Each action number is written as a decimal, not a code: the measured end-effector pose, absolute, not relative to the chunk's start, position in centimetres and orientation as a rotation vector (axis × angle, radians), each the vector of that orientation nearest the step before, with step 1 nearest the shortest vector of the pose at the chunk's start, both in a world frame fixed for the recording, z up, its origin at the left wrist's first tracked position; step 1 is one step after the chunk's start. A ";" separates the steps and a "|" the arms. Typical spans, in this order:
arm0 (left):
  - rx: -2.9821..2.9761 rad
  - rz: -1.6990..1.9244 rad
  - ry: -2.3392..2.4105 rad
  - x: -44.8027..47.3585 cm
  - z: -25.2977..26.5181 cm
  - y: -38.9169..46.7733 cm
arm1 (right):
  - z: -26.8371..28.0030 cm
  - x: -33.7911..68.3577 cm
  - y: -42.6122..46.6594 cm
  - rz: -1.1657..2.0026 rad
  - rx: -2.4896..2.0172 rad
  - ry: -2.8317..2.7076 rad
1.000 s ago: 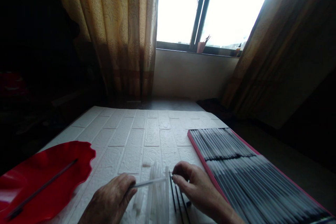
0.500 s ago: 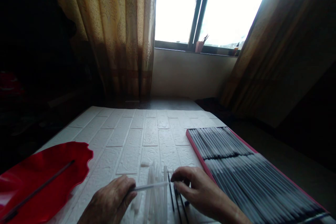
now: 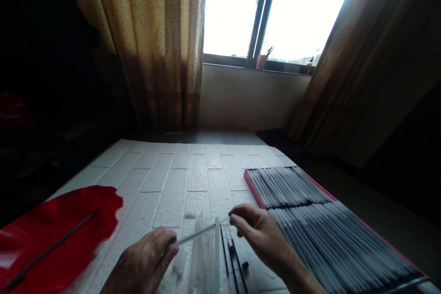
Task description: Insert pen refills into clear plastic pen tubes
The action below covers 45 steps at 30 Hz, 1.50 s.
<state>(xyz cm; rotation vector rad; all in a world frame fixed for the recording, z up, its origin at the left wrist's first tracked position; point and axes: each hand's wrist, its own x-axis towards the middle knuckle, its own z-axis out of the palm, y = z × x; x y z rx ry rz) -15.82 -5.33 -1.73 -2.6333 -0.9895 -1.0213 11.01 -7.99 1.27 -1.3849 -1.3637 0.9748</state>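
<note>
My left hand (image 3: 143, 262) is closed around one end of a thin, see-through tube (image 3: 198, 235), which slants up to the right above the mat. At the tube's far end, my right hand (image 3: 260, 234) pinches its pale tip between thumb and fingers. Below lies a bunch of clear tubes (image 3: 206, 262), pointing away from me. Several thin black rods (image 3: 234, 264) with pale tips lie just right of the bunch, with a small dark cap (image 3: 245, 265) beside them. Motion blur hides the finer detail at my fingertips.
A red wavy-edged dish (image 3: 79, 234) with one dark, slender stick (image 3: 51, 250) in it stands at left. On the right, a red-edged box (image 3: 255, 188) holds rows of dark sticks in clear sleeves (image 3: 330, 234). Everything rests on a white brick-patterned mat (image 3: 165, 170).
My right hand has moved up and slightly away, now at the tube's tip. The tube tilts more steeply, and the dark cap shows more fully. My left hand has barely moved.
</note>
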 end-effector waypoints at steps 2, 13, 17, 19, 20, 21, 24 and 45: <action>-2.600 -1.037 -0.986 -15.9 -1.8 -5.3 | 1.4 11.6 -7.7 0.906 -1.340 -1.152; -2.619 -1.060 -1.002 -16.0 -1.6 -5.4 | 1.2 11.2 -7.0 1.018 -1.336 -1.053; -2.693 -1.020 -0.996 -15.9 -1.9 -5.5 | -0.5 10.1 -6.8 1.010 -1.435 -1.268; -2.736 -0.993 -0.991 -15.8 -2.0 -5.5 | -1.1 10.2 -6.6 0.966 -1.506 -1.308; -2.750 -0.985 -0.986 -15.8 -2.0 -5.5 | -1.3 10.3 -6.6 0.925 -1.537 -1.325; -2.756 -0.978 -0.985 -15.8 -2.0 -5.5 | -1.3 10.4 -6.6 0.870 -1.563 -1.345; -2.752 -0.962 -0.982 -15.6 -1.7 -5.7 | -0.9 10.4 -7.1 0.727 -1.575 -1.445; -2.866 -0.695 -0.864 -15.1 -1.0 -6.7 | 0.1 7.4 -9.2 0.296 -1.444 -2.577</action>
